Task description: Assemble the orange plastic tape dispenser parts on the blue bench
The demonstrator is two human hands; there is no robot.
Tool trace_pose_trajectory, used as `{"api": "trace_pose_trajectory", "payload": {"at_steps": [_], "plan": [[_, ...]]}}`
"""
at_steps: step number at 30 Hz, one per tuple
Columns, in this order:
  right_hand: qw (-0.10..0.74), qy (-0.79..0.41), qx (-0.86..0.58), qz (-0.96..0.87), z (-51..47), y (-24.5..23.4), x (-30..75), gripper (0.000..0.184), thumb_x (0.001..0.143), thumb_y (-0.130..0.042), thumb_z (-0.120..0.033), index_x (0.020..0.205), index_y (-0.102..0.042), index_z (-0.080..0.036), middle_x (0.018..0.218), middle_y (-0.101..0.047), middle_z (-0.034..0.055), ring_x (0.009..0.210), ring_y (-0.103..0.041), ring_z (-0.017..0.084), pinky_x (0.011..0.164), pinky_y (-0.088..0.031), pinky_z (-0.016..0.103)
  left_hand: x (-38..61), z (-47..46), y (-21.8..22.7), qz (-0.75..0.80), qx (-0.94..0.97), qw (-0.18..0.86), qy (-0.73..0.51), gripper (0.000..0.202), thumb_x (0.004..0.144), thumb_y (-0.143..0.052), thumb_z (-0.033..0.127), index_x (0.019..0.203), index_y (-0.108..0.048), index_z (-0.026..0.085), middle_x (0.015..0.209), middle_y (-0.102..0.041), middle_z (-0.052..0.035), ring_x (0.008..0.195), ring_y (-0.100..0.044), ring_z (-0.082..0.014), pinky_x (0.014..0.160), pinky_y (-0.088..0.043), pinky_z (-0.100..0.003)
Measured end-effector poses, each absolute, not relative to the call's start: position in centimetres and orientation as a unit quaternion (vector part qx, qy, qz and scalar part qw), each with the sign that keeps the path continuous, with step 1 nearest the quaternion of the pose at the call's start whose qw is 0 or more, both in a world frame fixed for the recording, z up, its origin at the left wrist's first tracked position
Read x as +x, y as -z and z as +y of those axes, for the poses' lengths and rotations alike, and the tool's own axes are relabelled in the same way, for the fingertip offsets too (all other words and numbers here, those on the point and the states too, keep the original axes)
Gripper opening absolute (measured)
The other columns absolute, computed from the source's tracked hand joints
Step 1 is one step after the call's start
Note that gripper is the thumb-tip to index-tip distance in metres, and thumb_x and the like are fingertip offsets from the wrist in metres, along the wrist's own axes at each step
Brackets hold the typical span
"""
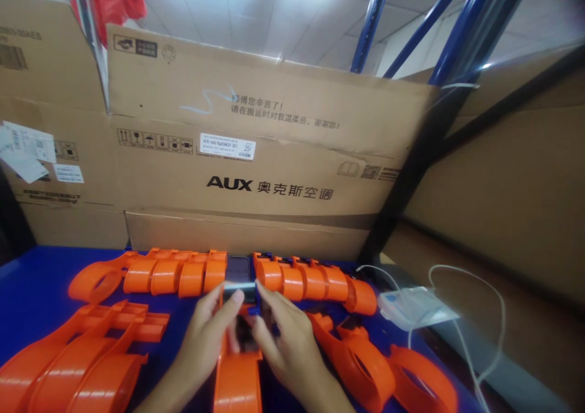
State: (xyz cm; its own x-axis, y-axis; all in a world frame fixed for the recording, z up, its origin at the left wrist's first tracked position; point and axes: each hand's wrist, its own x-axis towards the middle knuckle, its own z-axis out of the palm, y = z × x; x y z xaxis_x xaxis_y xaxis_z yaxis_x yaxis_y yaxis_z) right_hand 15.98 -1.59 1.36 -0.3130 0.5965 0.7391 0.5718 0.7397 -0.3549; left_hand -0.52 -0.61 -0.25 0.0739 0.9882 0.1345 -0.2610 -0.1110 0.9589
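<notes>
Both my hands meet at the middle of a blue table (31, 291). My left hand (208, 334) and my right hand (283, 334) pinch a small dark part (240, 291) with a silvery edge, held over an orange plastic piece (237, 382). The fingers of both hands are closed round that part. What lies under my palms is hidden.
A row of orange plastic shells (155, 273) lies behind my hands, another row (315, 282) to the right. More orange pieces (77, 358) are stacked front left and others (365, 370) front right. Large cardboard boxes (256, 157) wall the back. A white charger with cable (411, 306) lies right.
</notes>
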Motion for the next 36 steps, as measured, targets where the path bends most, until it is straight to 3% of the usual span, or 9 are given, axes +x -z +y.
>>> {"api": "trace_pose_trajectory", "payload": {"at_steps": [3, 7, 17, 29, 36], "plan": [[0.457, -0.021, -0.348, -0.818, -1.4, -1.4, 16.0, 0.053, 0.099, -0.052, -0.024, 0.151, -0.042, -0.017, 0.082, -0.067, 0.0063, 0.071, -0.065, 0.021, 0.065, -0.058, 0.032, -0.6, -0.7, -0.1, 0.368, 0.434, 0.582, -0.581, 0.036, 0.083, -0.071, 0.054, 0.08, -0.067, 0.019, 0.043, -0.055, 0.0042, 0.033, -0.047, -0.01, 0.041, -0.041, -0.021], [0.434, -0.011, -0.318, -0.843, -0.9, -1.4, 16.4, 0.059, 0.097, -0.051, -0.018, 0.155, -0.037, -0.019, 0.089, -0.07, 0.0078, 0.074, -0.066, 0.02, 0.068, -0.059, 0.033, -0.6, -0.9, -0.6, 0.365, 0.398, 0.595, -0.595, 0.039, 0.079, -0.073, 0.057, 0.076, -0.068, 0.018, 0.043, -0.057, 0.0026, 0.032, -0.047, -0.0104, 0.04, -0.041, -0.022], [0.44, 0.056, -0.341, -0.829, -1.0, -0.4, 15.7, 0.053, 0.093, -0.048, -0.008, 0.146, -0.047, -0.016, 0.084, -0.067, 0.0074, 0.071, -0.066, 0.02, 0.064, -0.06, 0.032, -0.3, -0.8, -0.4, 0.38, 0.418, 0.593, -0.574, 0.038, 0.075, -0.083, 0.046, 0.096, -0.069, 0.019, 0.044, -0.056, 0.0064, 0.035, -0.049, -0.0086, 0.04, -0.039, -0.018], [0.435, 0.079, -0.345, -0.828, -1.1, -0.5, 15.8, 0.052, 0.093, -0.047, -0.007, 0.145, -0.047, -0.012, 0.081, -0.067, 0.0079, 0.068, -0.065, 0.02, 0.062, -0.06, 0.032, -0.2, -0.9, -0.4, 0.384, 0.426, 0.586, -0.572, 0.034, 0.076, -0.082, 0.046, 0.086, -0.065, 0.019, 0.041, -0.048, 0.0084, 0.035, -0.04, -0.0054, 0.039, -0.033, -0.016], [0.443, 0.079, -0.309, -0.838, -0.4, -1.0, 16.4, 0.047, 0.095, -0.057, -0.016, 0.141, -0.05, -0.015, 0.095, -0.073, 0.0122, 0.079, -0.066, 0.024, 0.07, -0.06, 0.038, -0.5, -0.6, 0.1, 0.371, 0.44, 0.576, -0.58, 0.034, 0.081, -0.076, 0.05, 0.088, -0.065, 0.02, 0.04, -0.047, 0.0094, 0.034, -0.037, -0.0056, 0.038, -0.03, -0.016]]}}
